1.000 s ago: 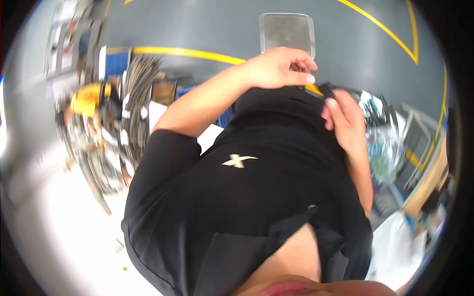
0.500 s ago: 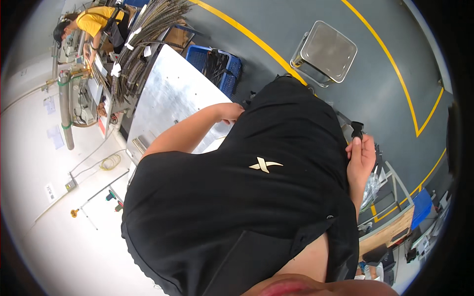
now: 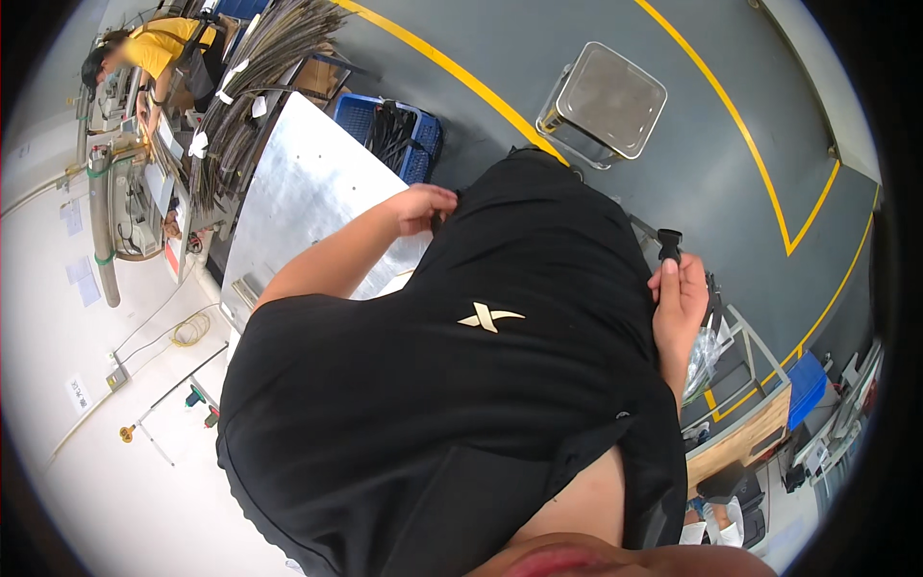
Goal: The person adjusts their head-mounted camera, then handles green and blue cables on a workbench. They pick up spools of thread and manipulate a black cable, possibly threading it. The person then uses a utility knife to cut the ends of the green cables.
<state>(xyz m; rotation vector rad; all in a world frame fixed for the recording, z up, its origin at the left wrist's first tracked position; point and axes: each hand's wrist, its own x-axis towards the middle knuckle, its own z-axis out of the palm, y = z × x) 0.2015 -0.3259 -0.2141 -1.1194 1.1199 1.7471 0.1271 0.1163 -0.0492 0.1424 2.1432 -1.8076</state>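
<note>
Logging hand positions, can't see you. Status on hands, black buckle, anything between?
Right hand pinching black buckle. Left hand opposite side, grip unclear. Black shirt between them; metal table near left hand.

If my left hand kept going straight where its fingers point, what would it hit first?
Probably your black shirt, at the waist: the left hand points right toward it. Depth is unclear; the fingertips may already touch it.

Left arm [image 3: 327,252]: angled forward | left hand [image 3: 417,210]: just beside torso [image 3: 461,385], fingers [image 3: 446,201] curled, grip unclear | right arm [image 3: 673,368]: partly hidden, alongside torso | right hand [image 3: 683,300]: thumb [image 3: 669,279] and fingers pinched
</note>
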